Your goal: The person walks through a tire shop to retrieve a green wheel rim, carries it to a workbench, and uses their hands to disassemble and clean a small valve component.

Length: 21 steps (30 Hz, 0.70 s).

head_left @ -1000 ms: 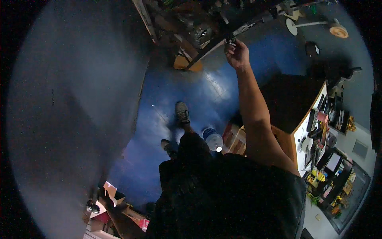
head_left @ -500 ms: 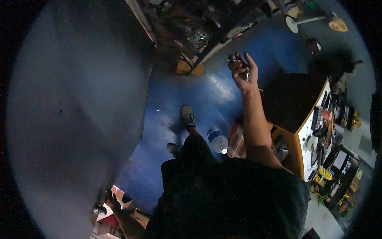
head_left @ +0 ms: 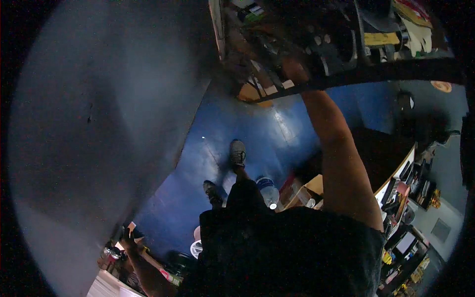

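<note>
Right hand: I see my right hand (head_left: 295,69) reaching up at 12 o'clock into the cluttered dark shelf (head_left: 316,44); its fingers are buried among the items, so I cannot tell how far open it is or what it grips.
Left hand: my left hand (head_left: 129,242) hangs low at 7 o'clock; its grip is unclear.
Shelf: crowded, dim, its dark front edge (head_left: 376,74) crossing above the blue floor (head_left: 257,133).

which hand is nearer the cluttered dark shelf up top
Right. The right hand reaches onto the cluttered dark shelf; the left hand hangs low behind, far from it.
</note>
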Available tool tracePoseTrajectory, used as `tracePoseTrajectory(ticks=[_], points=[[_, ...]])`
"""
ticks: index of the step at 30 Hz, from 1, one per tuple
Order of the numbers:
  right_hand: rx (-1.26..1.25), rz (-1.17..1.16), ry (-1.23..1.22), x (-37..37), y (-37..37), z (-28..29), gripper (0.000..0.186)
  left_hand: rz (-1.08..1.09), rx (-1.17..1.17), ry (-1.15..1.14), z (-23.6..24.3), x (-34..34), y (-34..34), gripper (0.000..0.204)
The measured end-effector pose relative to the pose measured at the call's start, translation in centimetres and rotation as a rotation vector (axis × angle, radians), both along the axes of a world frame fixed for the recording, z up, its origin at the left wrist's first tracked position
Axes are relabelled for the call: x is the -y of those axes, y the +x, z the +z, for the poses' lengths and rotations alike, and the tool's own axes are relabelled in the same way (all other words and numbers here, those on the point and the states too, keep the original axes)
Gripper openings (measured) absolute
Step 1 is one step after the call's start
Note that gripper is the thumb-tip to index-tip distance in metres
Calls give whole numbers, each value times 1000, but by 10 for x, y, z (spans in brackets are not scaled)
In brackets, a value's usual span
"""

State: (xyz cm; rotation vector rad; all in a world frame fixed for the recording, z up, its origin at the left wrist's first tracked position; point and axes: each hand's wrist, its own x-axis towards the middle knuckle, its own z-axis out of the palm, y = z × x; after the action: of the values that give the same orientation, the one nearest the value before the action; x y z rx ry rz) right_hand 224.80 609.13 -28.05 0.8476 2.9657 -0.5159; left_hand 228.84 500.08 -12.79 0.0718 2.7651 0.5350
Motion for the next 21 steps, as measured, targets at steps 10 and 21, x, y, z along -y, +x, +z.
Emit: tracePoseTrajectory(ticks=[10,21], points=[[51,70,8,-5,-24,-12,28,785,-10,651,43,-129,12,12],[-500,-477,-1269,22,108,54,30,856,-98,694,16,-73,7,20]])
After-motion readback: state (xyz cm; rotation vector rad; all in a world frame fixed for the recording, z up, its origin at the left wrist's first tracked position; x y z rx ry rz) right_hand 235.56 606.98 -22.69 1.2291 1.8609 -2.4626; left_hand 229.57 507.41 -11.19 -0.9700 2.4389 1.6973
